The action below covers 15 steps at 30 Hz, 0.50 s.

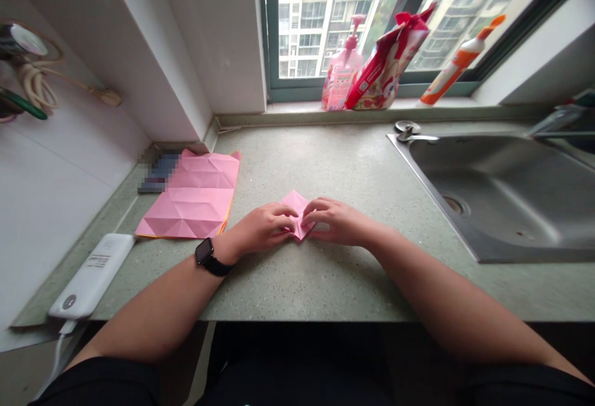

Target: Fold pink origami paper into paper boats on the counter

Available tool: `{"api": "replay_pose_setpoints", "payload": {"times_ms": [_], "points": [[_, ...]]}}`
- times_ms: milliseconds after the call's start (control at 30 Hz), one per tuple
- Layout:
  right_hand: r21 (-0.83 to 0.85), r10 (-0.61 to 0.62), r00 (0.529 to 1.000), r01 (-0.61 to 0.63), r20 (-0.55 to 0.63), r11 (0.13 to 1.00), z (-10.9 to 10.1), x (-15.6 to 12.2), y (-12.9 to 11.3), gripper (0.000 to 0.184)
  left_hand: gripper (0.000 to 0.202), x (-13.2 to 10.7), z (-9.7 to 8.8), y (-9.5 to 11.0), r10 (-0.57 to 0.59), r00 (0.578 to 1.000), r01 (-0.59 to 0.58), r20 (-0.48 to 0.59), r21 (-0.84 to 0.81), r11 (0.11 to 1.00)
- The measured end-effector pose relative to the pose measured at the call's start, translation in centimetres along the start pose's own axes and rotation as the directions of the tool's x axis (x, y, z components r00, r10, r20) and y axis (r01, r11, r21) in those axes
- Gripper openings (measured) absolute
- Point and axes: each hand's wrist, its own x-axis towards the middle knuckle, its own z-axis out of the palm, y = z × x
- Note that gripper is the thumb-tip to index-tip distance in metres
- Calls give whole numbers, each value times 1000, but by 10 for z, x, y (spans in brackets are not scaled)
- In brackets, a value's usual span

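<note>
A small pink origami paper (294, 198), folded into a diamond shape, lies on the countertop between my hands. My left hand (266, 227), with a black watch on its wrist, has its fingers curled onto the paper's left side. From the other side my right hand (333, 222) pinches the paper near its middle, thumb and fingers close together. The fingertips of both hands nearly meet over a crease and cover part of the folds. To the left lies a stack of creased pink paper sheets (198, 195), with orange edges showing beneath.
A white power bank (93, 276) with a cable lies at the counter's left edge, near a blurred-out dark object (160, 172). A steel sink (511, 201) is set in at right. On the sill stand a pink pump bottle (343, 74), a red bag (390, 65) and an orange-white bottle (453, 71).
</note>
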Motion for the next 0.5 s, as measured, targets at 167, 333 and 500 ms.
{"api": "replay_pose_setpoints", "payload": {"times_ms": [167, 333, 500], "points": [[-47, -10, 999, 8, -38, 999, 1, 2, 0, 13, 13, 0, -2, 1, -26, 999, 26, -24, 5, 1000], [-89, 19, 992, -30, -122, 996, 2, 2, -1, 16, 17, 0, -5, 0, -58, 996, 62, -70, 46, 997], [-90, 9, 984, -26, -180, 996, 0, 0, -3, 19, 15, -1, -6, 1, -118, 987, 128, -110, 97, 987]]}}
